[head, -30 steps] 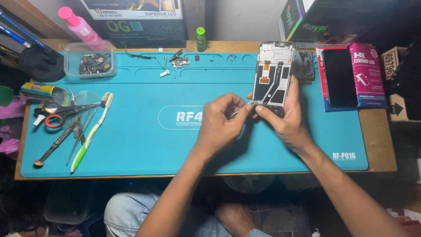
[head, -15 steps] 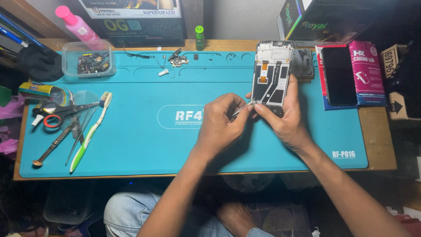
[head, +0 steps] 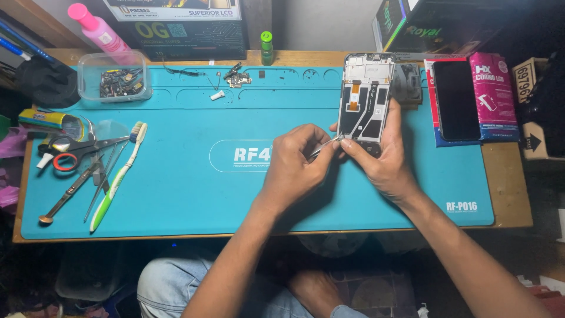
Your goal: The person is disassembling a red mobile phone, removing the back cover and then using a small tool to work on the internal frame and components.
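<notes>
The opened phone frame stands tilted above the far right part of the blue work mat, its inner side with dark parts and an orange strip facing the camera. The right hand holds it from below and behind, thumb along the lower front edge and fingers wrapped up its right side, so that grip is pinched on the frame. The left hand is just beside it, its fingers pressed together on a pair of thin metal tweezers whose tip meets the frame's lower left corner.

Behind the frame, at the mat's far edge, lies a dark ridged block. To the right, a black phone screen rests on a blue box, with a pink packet beside it. Toward the mat's far middle are a few small loose parts and a small white piece, and a green-capped bottle stands on the wooden bench behind them.

At the far left corner a clear plastic tub holds small dark components, with a pink bottle leaning behind it. On the mat's left end lie red-handled scissors, a green and white toothbrush, and a slim screwdriver, close together and partly crossing.
</notes>
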